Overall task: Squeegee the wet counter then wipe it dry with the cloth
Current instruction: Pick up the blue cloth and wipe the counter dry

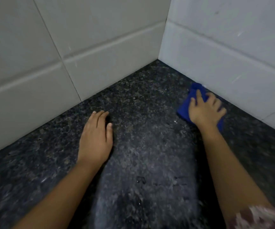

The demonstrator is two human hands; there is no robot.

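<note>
While my left hand lies flat on the counter, fingers straight and together, my right hand presses the cloth under splayed fingers, just beside the wall.

The left hand and right hand are bare, as are both forearms. Farther up the arm from the right hand sits a blurred fabric sleeve, patterned pale pink and maroon.

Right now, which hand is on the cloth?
The right hand: it presses the blue cloth onto the counter beside the tiled wall. The left hand lies flat on bare counter, touching no cloth.
</note>
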